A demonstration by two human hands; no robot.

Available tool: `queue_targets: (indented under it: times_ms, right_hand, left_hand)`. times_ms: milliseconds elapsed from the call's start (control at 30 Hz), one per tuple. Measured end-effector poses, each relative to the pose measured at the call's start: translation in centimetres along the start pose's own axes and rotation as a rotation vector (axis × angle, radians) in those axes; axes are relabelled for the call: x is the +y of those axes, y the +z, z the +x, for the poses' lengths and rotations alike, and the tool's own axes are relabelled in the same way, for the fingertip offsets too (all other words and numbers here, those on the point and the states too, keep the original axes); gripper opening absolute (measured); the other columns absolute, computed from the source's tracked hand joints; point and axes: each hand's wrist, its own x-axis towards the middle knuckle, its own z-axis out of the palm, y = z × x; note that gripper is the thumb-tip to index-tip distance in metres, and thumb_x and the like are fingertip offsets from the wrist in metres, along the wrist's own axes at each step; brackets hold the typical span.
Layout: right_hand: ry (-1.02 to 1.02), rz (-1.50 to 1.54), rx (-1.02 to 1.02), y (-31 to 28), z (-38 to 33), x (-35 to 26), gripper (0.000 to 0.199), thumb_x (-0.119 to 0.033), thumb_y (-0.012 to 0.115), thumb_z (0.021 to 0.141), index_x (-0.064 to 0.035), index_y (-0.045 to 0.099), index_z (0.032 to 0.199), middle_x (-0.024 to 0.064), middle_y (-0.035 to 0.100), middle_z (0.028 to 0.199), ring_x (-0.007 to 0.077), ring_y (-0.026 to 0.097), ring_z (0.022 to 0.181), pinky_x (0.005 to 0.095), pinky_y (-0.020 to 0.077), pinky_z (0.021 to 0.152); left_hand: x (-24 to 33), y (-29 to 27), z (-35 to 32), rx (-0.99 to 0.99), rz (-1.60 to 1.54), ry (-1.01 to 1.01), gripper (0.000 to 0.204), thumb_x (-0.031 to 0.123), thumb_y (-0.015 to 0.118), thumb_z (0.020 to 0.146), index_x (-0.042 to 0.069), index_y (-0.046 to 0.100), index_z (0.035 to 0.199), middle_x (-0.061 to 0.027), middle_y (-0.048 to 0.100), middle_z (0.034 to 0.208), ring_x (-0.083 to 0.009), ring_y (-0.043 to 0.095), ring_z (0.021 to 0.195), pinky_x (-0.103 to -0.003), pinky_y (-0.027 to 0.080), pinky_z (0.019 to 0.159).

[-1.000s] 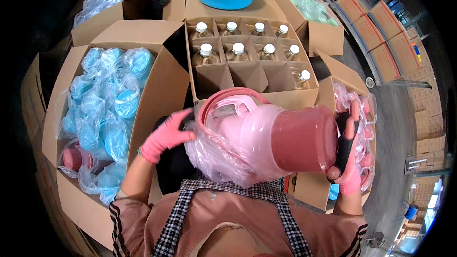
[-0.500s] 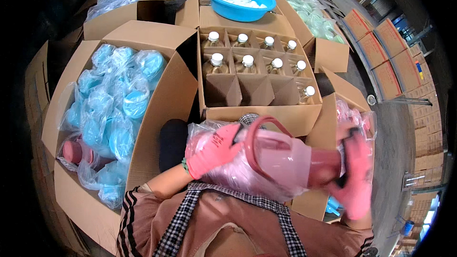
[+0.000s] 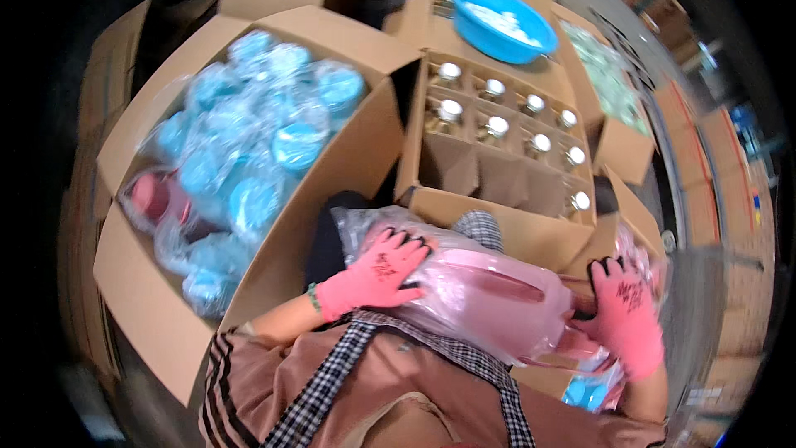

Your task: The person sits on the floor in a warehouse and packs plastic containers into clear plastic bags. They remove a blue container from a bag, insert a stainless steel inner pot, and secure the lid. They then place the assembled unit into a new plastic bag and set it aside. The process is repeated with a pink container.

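A translucent pink jug with a darker pink handle lies on its side across my lap, inside clear plastic. My left hand, in a pink glove with black fingertips, rests on the plastic with its fingers spread. At the jug's right end is my right hand, gloved the same way, fingers apart and thumb against the narrower end. Its fingertips are blurred, and part of that end is hidden behind the hand.
To the left a carton holds several bagged blue jugs and one dark pink one. Ahead, a divided carton holds several white-capped bottles. Behind it sits a blue basin of white pieces. Stacked cartons stand right.
My head view has swung, shifting the scene. The jug's right end has tilted down, and plastic now covers its handle. My right hand has turned fingers-up; my left still rests on the plastic.
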Motion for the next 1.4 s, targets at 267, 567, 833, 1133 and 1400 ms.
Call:
queue_targets:
  times_ms: [267,567,833,1133,1400]
  right_hand:
    - [-0.13,0.402,-0.158,4.2,4.7,-3.2,0.036,-0.026,0.066,0.065,-0.0042,0.055,0.092,0.0173,0.057,0.084,0.034,0.055,0.084,0.041,0.0435,0.074]
    - [0.301,0.783,0.324,2.5,-2.1,7.4,0.051,-0.009,0.071,0.069,0.0053,0.048,0.112,0.0142,0.059,0.096,0.0188,0.056,0.083,0.0284,0.0476,0.07]
    - [0.359,1.499,0.361,5.6,4.0,-0.6,0.066,-0.015,0.072,0.068,-0.0019,0.04,0.124,0.0122,0.052,0.112,0.0246,0.051,0.097,0.0329,0.041,0.086]
    - [0.031,1.729,0.163,24.7,7.2,-13.8,0.047,-0.016,0.074,0.067,0.0032,0.052,0.104,0.0108,0.059,0.095,0.0178,0.055,0.088,0.0303,0.0415,0.08]
    - [0.017,1.901,0.55,17.6,8.0,-10.0,0.023,0.002,0.065,0.072,-0.0006,0.054,0.092,0.0063,0.061,0.087,0.0115,0.056,0.08,0.0262,0.0457,0.073]
  left_hand:
    - [-0.7,-2.7,1.5,-0.003,-0.215,0.033,0.079,0.053,0.059,0.07,-0.001,0.038,0.124,-0.024,0.039,0.12,-0.0407,0.034,0.114,-0.048,0.026,0.095]
    - [-4.7,-2.6,1.7,0.66,-0.295,-0.408,0.021,0.022,0.059,0.075,0.001,0.058,0.079,-0.0161,0.056,0.069,-0.0337,0.052,0.067,-0.04,0.042,0.063]
    - [0.4,11.2,1.1,0.2,0.216,0.274,0.011,0.024,0.048,0.071,0.014,0.051,0.071,-0.0083,0.047,0.084,-0.0238,0.045,0.077,-0.039,0.036,0.069]
    - [1.0,0.7,-2.3,-0.474,-0.499,-0.47,0.045,0.035,0.051,0.083,0.0,0.051,0.112,-0.0196,0.054,0.11,-0.0296,0.048,0.108,-0.035,0.038,0.091]
    - [-0.2,2.9,0.2,0.254,-0.923,-0.516,0.082,0.021,0.073,0.065,-0.001,0.027,0.129,-0.0166,0.036,0.128,-0.026,0.037,0.117,-0.037,0.033,0.095]
